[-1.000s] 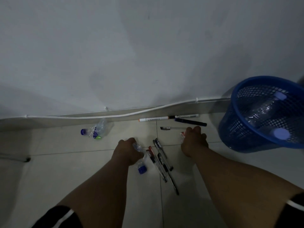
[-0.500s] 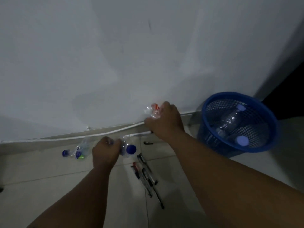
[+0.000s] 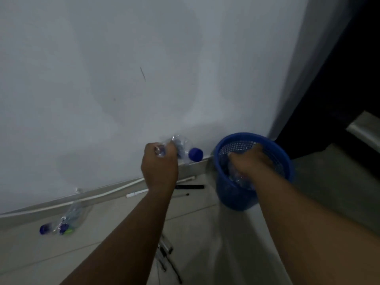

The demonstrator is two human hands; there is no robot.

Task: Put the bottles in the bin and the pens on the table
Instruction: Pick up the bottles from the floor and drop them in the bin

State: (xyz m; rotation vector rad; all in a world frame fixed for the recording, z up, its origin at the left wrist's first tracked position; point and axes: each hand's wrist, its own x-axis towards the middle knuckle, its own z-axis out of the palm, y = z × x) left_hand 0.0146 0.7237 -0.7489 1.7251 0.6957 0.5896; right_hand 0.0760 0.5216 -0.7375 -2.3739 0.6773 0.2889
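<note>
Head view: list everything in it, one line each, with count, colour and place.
bin: one, blue mesh, on the floor by the wall, right.
held bottle: one, clear with blue cap, in the left hand, raised.
floor bottle: one, clear, crushed, blue cap, on the floor at left.
bottles in bin: clear, count unclear, under the right hand.
markers by wall: about four, black and white, beside the bin.
pens near camera: several, dark, on the floor.
cable: one, white, along the wall.
left hand: gripping the bottle.
right hand: inside the bin.

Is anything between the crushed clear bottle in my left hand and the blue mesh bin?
Mostly no: the crushed clear bottle with the blue cap is held beside the blue mesh bin, but the right hand fills its opening.
</note>
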